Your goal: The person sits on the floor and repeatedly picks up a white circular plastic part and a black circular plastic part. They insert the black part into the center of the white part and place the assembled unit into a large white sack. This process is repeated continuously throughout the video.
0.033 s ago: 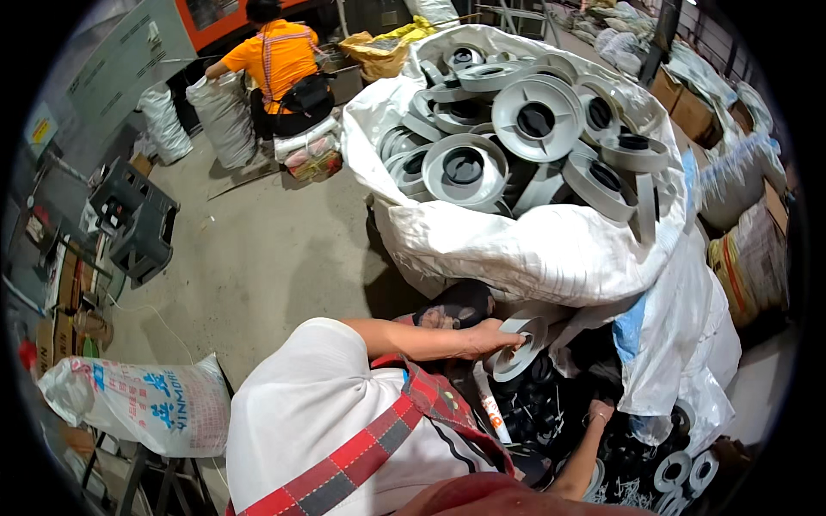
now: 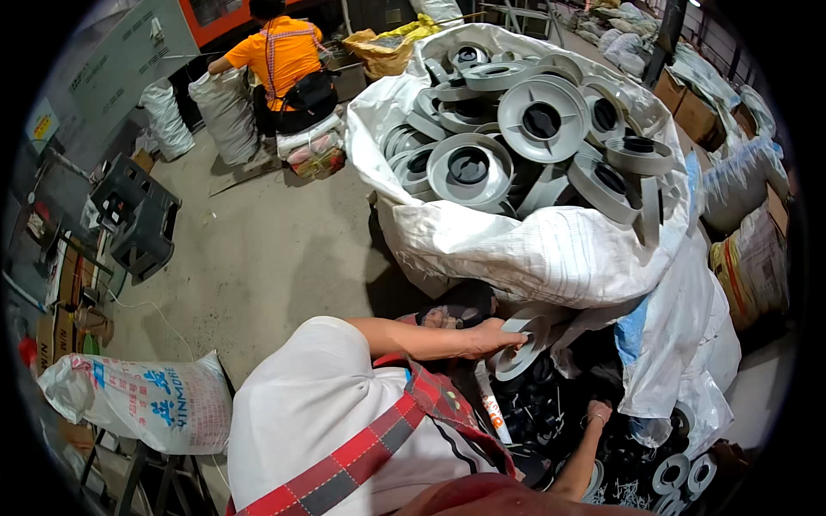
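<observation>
My left hand (image 2: 489, 339) is closed round the rim of a grey plastic ring-shaped part (image 2: 517, 365), held tilted above a heap of small black plastic parts (image 2: 525, 408). Farther right, my right hand (image 2: 599, 411) reaches into the dark heap. Black material surrounds its fingers, and whether they hold anything is hidden. Beyond both hands stands a big white woven sack (image 2: 533, 254), filled with grey round flanged parts (image 2: 542, 120) that have black centres. Several grey rings (image 2: 671, 473) lie at the lower right, beside thin pale pieces (image 2: 632, 493).
A white printed bag (image 2: 163, 404) rests on a dark stand at the left. Dark plastic stools (image 2: 133, 219) stand farther up. At the back, a person in an orange top (image 2: 280, 60) sits by white sacks (image 2: 225, 116). More sacks (image 2: 748, 258) line the right side.
The whole view has shifted very slightly. Both hands and the grey part keep nearly the same places.
</observation>
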Demonstrator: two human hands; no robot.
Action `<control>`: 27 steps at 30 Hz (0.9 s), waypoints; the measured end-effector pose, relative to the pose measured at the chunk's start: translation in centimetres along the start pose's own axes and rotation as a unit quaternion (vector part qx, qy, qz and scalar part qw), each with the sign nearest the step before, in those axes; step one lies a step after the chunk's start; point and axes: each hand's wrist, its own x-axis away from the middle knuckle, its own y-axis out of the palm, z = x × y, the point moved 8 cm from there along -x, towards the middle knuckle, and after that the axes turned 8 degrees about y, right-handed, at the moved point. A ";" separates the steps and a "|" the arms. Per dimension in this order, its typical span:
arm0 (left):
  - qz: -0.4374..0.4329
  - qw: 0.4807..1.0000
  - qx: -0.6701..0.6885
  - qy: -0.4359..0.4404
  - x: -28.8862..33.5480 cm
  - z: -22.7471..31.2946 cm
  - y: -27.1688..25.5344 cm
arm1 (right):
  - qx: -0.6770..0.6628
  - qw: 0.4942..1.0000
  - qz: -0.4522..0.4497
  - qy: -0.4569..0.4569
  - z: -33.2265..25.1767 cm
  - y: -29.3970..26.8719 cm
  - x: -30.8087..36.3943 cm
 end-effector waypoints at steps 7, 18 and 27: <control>0.045 0.997 -0.051 -0.020 -1.0 -3.9 -1.9 | -0.261 0.951 -0.036 -0.165 -9.3 -4.1 12.6; -0.115 0.979 -0.161 0.054 3.7 0.2 -0.1 | -0.178 0.854 -0.018 -0.488 -22.6 -7.3 30.2; -0.177 0.979 0.074 -0.065 5.1 0.8 0.9 | -0.106 0.861 -0.036 -0.496 -23.1 -8.6 33.4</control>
